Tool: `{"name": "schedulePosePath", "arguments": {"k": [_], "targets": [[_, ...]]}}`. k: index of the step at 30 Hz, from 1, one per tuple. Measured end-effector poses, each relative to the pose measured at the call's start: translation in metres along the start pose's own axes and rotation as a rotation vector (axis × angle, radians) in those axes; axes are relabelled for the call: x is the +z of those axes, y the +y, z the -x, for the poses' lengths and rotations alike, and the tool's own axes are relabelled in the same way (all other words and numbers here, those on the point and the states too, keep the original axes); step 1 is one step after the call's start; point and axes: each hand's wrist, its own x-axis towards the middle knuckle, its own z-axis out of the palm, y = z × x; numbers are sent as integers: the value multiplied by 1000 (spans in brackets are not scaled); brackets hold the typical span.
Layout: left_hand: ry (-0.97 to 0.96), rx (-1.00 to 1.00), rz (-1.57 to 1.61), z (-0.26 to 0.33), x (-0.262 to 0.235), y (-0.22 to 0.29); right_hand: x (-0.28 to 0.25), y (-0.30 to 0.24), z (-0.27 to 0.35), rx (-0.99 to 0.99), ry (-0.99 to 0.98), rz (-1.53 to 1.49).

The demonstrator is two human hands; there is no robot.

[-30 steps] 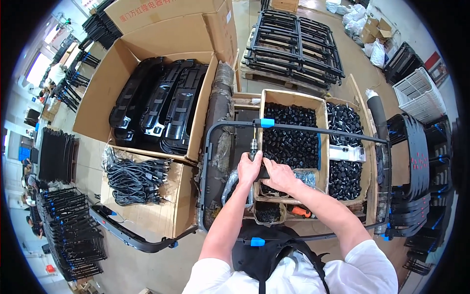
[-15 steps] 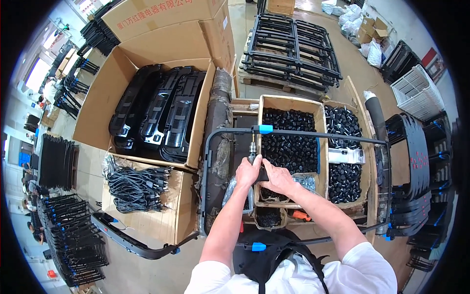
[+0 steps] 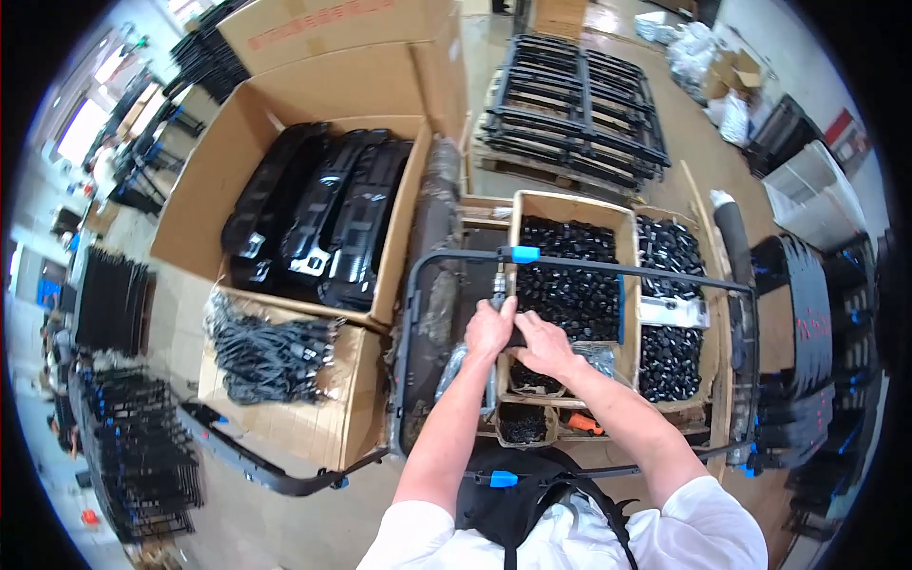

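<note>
A black tubular metal frame [image 3: 627, 271] with blue tape bands lies across the cartons in front of me. Under its top bar, my left hand [image 3: 488, 329] and my right hand [image 3: 543, 344] are closed together on a small black and metal part [image 3: 498, 287] that stands just below the tube. Right behind my hands is an open carton [image 3: 573, 204] full of small black parts. What my fingers grip is mostly hidden by the hands themselves.
A second carton of black parts [image 3: 673, 313] stands to the right. At the left, a large carton [image 3: 218, 171] holds black moulded panels, and a flat carton [image 3: 313, 427] holds black cables. Black frames [image 3: 570, 104] are stacked on a pallet behind. Racks crowd both sides.
My hands have stayed together on the part under the frame's top bar, shifting only slightly. The frame and cartons have not moved.
</note>
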Motion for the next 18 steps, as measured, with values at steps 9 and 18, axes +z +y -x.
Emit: {"name": "schedulePosePath", "arguments": {"k": [9, 18], "targets": [[7, 18, 82, 16, 5, 15, -4, -10, 12, 36, 133, -142], [48, 57, 26, 16, 7, -2, 11, -11, 16, 19, 131, -93]]}}
